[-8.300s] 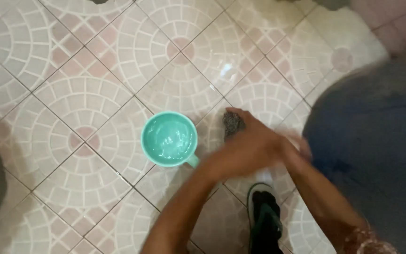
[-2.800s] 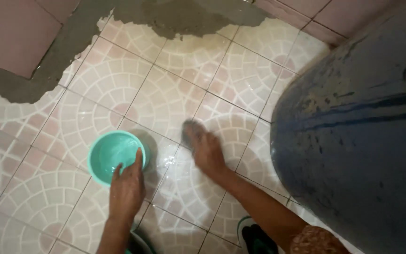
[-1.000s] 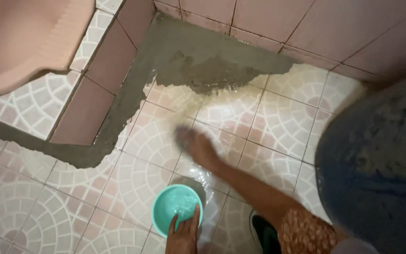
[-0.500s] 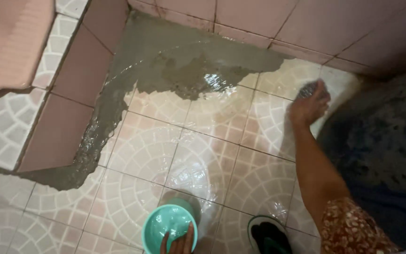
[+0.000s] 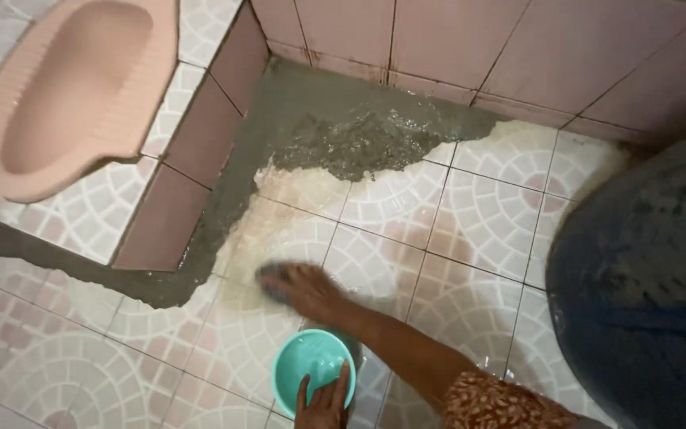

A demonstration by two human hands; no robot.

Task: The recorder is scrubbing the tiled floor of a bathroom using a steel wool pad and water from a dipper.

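My right hand (image 5: pixel 305 291) is pressed flat on the patterned floor tiles (image 5: pixel 470 230), fingers closed over a dark scrubbing pad (image 5: pixel 267 278) that is blurred with motion. It rests at the edge of the grey wet cement (image 5: pixel 343 135). The tile around it is smeared with a pale film. My left hand (image 5: pixel 324 400) grips the near rim of a small teal bowl (image 5: pixel 309 367) standing on the floor just behind my right wrist. A patterned sleeve (image 5: pixel 502 401) covers my right forearm.
A pink squat toilet pan (image 5: pixel 73 87) sits on a raised tiled step (image 5: pixel 192 167) at the upper left. Pink wall tiles (image 5: pixel 470 40) run along the top. A large dark blue-grey rounded mass (image 5: pixel 645 286) fills the right side.
My right hand has swept with the pad from the far right near the wall to the left, by the cement edge. The left hand stays on the bowl.
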